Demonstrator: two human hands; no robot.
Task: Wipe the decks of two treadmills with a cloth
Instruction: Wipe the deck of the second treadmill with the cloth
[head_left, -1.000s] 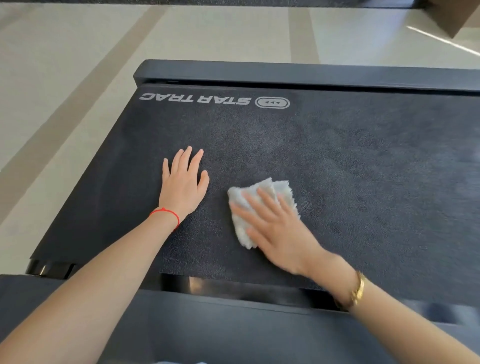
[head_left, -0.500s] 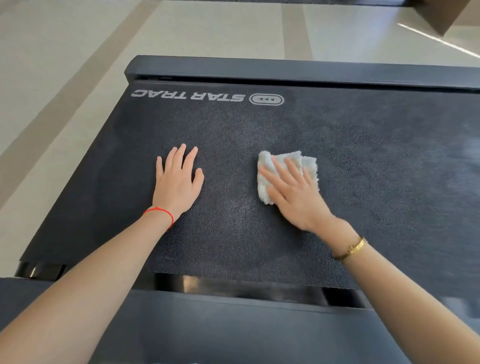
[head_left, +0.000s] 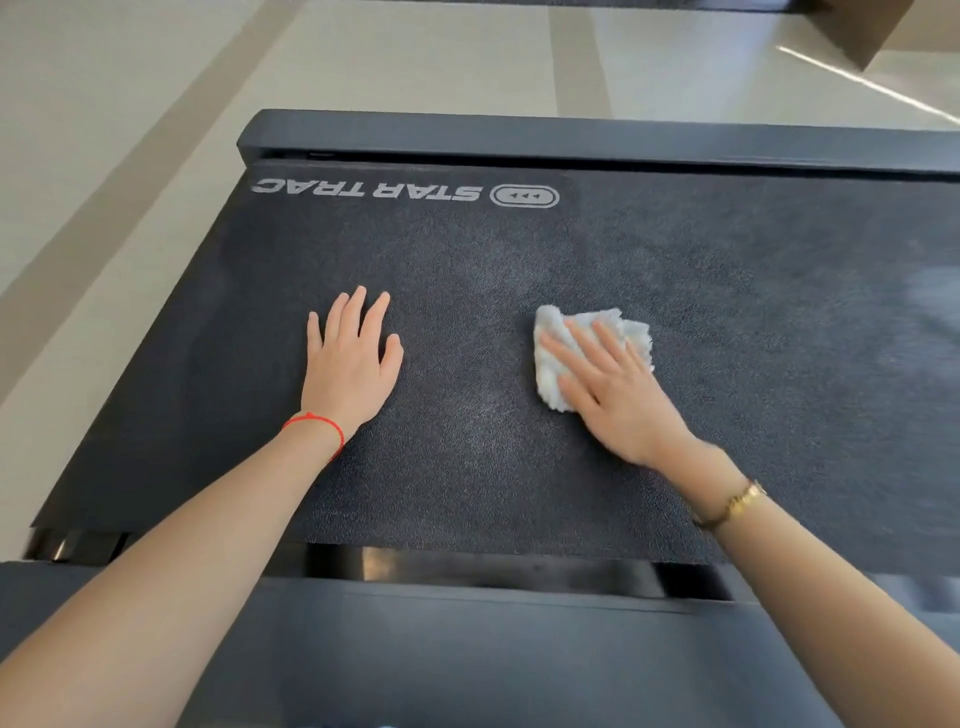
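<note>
The left hand (head_left: 353, 371) lies flat, fingers straight and holding nothing, on the treadmill deck (head_left: 727, 291) toward its left edge, while the nearer right hand (head_left: 618, 395) presses straight, spread fingers onto the crumpled white terry cloth (head_left: 556, 358) mid-deck, unwiped belt stretching rightward.

Pale floor (head_left: 130, 130), darker stripes (head_left: 576, 67), sunlit.

Dark treadmill deck (head_left: 519, 270) carries a white cloth (head_left: 550, 364) and two flat hands.
</note>
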